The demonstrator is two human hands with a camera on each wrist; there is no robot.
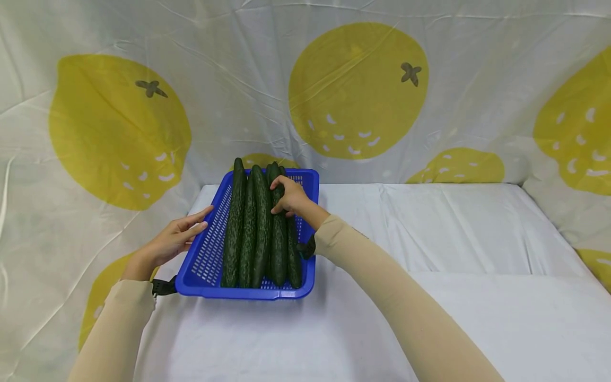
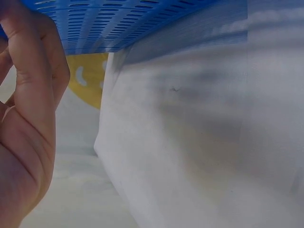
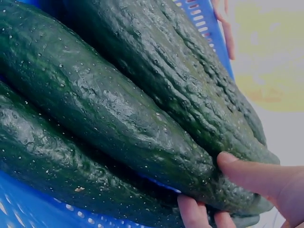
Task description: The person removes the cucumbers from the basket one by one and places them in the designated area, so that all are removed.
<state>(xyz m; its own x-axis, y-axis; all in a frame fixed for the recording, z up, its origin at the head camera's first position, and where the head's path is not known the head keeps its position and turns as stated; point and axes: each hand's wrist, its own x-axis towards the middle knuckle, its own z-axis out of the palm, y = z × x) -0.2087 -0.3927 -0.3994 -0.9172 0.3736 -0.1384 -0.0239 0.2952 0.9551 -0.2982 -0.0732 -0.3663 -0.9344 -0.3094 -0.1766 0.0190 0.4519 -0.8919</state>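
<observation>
Several long dark-green cucumbers (image 1: 234, 228) lie side by side in a blue plastic basket (image 1: 243, 293), their far ends reaching the back rim. My right hand (image 1: 292, 197) is over the right part of the row. It pinches one cucumber (image 3: 118, 104), with the thumb on one side and the fingertips on the other in the right wrist view. My left hand (image 1: 174, 239) is at the basket's left side, outside it, with fairly straight fingers touching the rim. In the left wrist view the left hand (image 2: 28, 95) is beside the basket's slotted wall (image 2: 95, 23).
A white cloth (image 1: 458, 233) covers the table under the basket and stretches off to the right. Behind and to the left hangs a pale curtain (image 1: 229, 79) printed with large yellow lemons. A black strap (image 1: 164, 287) is on the left wrist, close to the basket's front left corner.
</observation>
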